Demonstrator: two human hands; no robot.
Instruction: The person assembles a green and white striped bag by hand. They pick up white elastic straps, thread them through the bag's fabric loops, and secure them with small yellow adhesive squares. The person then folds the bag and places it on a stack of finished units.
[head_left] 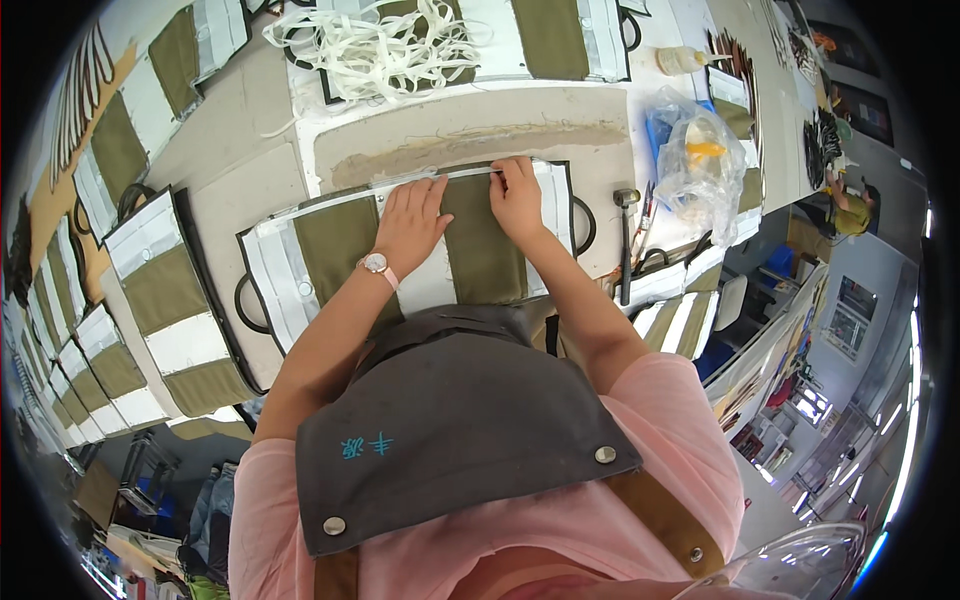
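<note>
A green-and-white striped fabric panel (487,240) lies in front of me, with dark binding at its edges and a black loop handle (585,225) at each short side. My left hand (410,218) rests flat on it, fingers stretched toward the far edge. At that same edge my right hand (517,200) has its fingers bent and pressed together over the dark binding. Where the right fingertips meet the edge is partly hidden. The panel's near side disappears under my dark grey apron (460,400).
White strips lie in a tangled heap (385,45) at the far side. To the right are a hammer (626,235), a clear plastic bag (700,165) and a squeeze bottle (680,61). More striped panels (170,290) lie at the left. A person (852,212) is at the far right.
</note>
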